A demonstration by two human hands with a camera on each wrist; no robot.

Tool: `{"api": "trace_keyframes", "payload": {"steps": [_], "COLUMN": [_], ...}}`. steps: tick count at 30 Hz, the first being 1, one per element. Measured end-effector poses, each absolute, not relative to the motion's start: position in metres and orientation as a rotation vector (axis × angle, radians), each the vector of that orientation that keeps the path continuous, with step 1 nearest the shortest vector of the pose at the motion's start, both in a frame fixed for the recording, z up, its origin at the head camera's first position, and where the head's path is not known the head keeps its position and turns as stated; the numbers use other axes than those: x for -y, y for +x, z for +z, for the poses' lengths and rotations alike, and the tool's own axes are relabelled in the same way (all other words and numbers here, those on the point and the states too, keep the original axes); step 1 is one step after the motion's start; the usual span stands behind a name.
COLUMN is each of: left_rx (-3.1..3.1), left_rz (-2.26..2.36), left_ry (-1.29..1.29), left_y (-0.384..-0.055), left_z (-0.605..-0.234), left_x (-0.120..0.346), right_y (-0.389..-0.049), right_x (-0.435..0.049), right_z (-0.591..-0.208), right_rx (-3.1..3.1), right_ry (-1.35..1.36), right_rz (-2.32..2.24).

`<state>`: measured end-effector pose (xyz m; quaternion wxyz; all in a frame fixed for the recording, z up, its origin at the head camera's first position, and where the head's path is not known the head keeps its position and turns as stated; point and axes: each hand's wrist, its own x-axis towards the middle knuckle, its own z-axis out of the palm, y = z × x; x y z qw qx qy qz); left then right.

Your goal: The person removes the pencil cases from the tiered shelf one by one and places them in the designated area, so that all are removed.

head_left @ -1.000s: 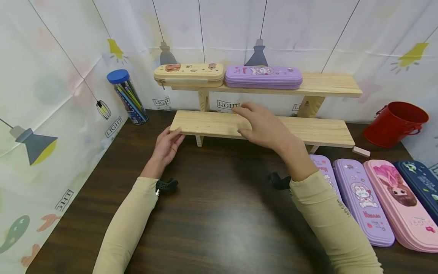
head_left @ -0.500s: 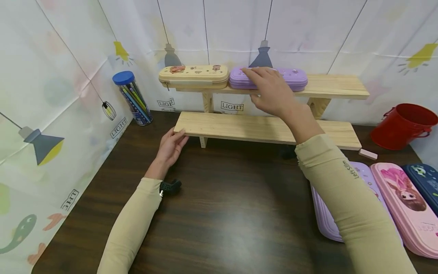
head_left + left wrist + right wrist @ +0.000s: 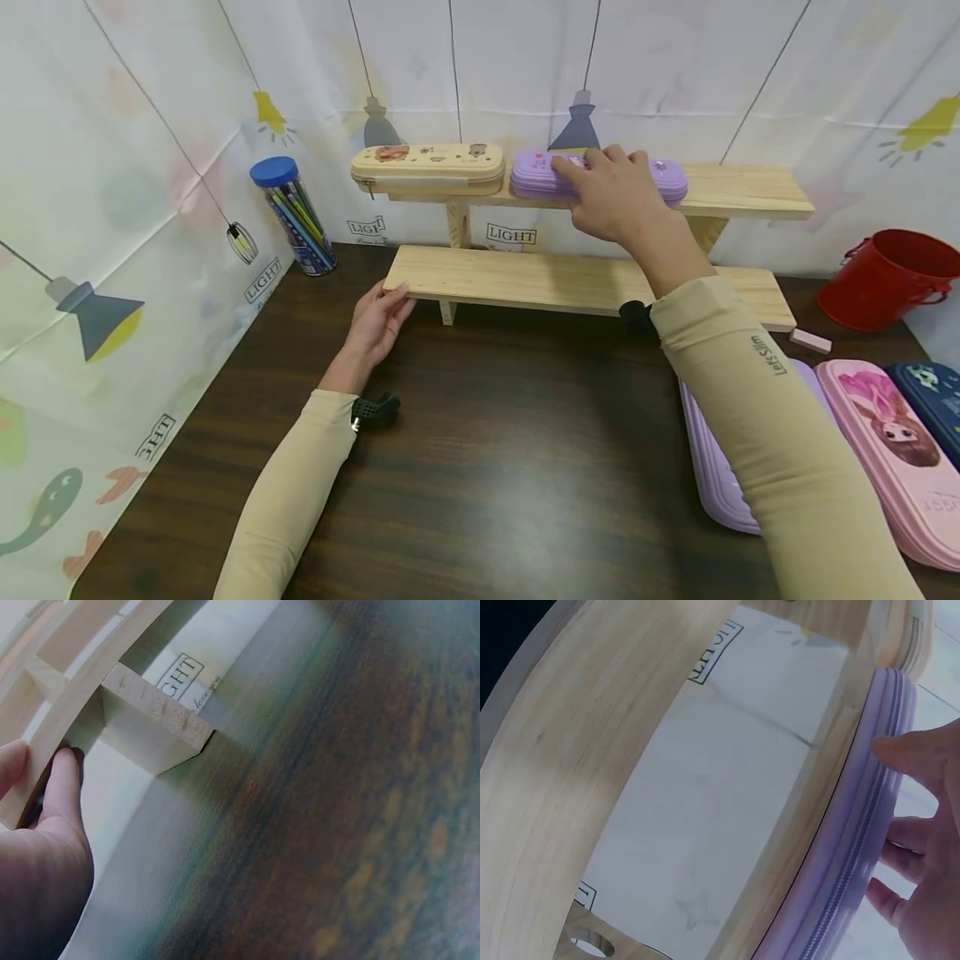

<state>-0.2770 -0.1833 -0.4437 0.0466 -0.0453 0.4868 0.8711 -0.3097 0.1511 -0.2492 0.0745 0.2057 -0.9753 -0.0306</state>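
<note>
Purple pencil case (image 3: 855,817), one, under right fingers (image 3: 913,756), beside one cream case (image 3: 428,169)

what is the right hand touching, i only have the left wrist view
Observer: The right hand is touching a purple pencil case on the upper board.
Operator: what sits next to it up there
Observer: A cream pencil case, on its left.
Operator: ok and what is past the shelf on the right, at the back
Observer: A red bucket, beyond the right end of the lower board.
</note>
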Motion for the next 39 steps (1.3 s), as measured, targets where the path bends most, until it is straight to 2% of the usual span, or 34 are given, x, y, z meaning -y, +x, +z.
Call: {"api": "trace_keyframes", "payload": {"steps": [14, 22, 39], "left_rx": [-1.489, -1.487, -1.492], "left_rz": [2.655, 2.664, 2.662], "left_ry": [-0.133, -0.136, -0.118], "left_y": [-0.277, -0.277, -0.274], "left_z": [-0.442, -0.443, -0.443], "left_x": [0.182, 0.182, 0.179], "right_y": [-0.311, -0.304, -0.278], "right_x": [-0.163, -0.166, -0.187], "right_z": [-0.25, -0.241, -0.245], "right_rx": [2.95, 3.022, 3.017], "right_ry": [0.61, 0.582, 0.415], "right_rz": [0.118, 0.02, 0.213]}}
